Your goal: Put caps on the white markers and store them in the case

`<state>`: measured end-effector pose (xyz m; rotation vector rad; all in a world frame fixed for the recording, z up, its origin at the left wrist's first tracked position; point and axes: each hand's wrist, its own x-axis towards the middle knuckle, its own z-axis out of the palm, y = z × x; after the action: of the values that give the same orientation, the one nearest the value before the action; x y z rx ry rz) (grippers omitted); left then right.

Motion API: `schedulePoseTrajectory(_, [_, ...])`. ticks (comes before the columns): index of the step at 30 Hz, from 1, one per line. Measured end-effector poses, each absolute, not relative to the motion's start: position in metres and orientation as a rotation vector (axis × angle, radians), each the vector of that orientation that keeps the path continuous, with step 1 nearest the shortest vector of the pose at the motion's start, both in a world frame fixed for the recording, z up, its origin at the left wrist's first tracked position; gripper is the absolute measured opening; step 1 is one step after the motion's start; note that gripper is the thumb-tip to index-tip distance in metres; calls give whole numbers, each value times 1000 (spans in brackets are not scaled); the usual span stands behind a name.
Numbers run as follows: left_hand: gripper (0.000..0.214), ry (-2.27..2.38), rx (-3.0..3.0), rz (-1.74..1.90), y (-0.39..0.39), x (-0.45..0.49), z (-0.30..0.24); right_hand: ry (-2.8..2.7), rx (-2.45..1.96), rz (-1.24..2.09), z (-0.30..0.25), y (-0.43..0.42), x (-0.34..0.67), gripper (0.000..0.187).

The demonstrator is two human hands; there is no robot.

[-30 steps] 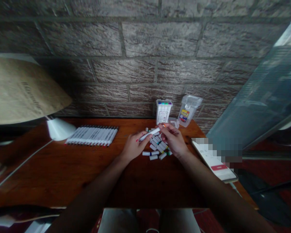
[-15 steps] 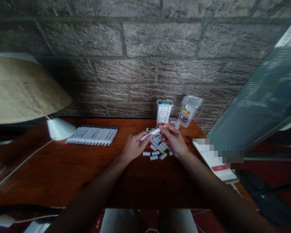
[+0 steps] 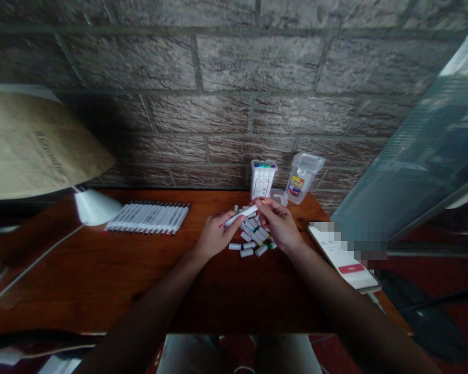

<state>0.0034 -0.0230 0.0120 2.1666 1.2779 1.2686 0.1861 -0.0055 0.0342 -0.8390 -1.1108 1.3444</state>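
Note:
A white marker [image 3: 242, 214] is held slanted above the wooden table [image 3: 101, 280]. My left hand [image 3: 215, 236] grips its lower end, fingers closed. At the upper, orange-tipped end, my right hand [image 3: 280, 224] pinches the marker. Under and between the hands lies a heap of several loose white marker caps [image 3: 253, 240] with coloured bands. Behind them stands a white marker case [image 3: 262, 179] with coloured marker ends showing, and next to it a clear plastic lid [image 3: 304, 175] with a yellow label.
A row of several white markers [image 3: 148, 217] lies flat at the left back of the table. A white lamp head [image 3: 95, 206] and a brown envelope [image 3: 35, 143] sit far left. A phone [image 3: 345, 257] lies at the right edge. A brick wall [image 3: 226, 93] backs the table.

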Motion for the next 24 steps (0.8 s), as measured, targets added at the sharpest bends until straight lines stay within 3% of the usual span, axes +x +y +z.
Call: schedulePoseTrajectory(24, [26, 1320, 2175, 1262, -20, -1, 11, -1012, -847, 1318, 42, 4, 203, 42])
